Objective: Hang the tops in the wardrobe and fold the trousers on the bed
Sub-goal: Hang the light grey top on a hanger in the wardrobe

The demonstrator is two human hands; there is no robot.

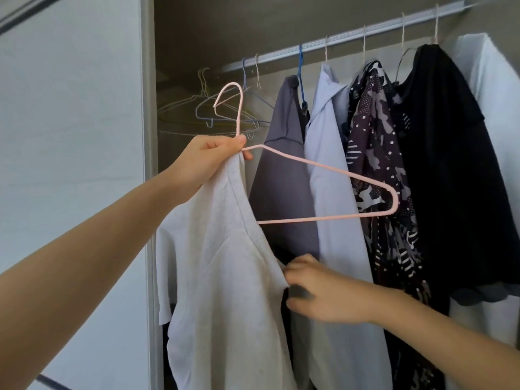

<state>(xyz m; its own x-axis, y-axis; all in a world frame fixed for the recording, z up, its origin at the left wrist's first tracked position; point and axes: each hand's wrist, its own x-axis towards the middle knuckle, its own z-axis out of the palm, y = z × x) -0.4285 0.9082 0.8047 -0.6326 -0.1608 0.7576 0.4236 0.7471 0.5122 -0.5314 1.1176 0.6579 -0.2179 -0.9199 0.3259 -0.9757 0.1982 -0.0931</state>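
my right hand point(318, 288) pinches the white top point(225, 263) at its neck edge, tugging it toward the bare arm of the pink hanger point(332, 170). my left hand point(208, 159), arm raised, grips hanger neck and top together. so this top is half on, not hung. beyond, five tops hang on the rail point(351, 38); spare hangers point(197, 114) wait at its left end. trousers and bed: unseen.

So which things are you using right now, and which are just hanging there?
In use: pink hanger, white T-shirt, left hand holding both, right hand tugging the T-shirt, wardrobe rail.

Just there: empty hangers, grey top, pale blue shirt, patterned shirt, black top.
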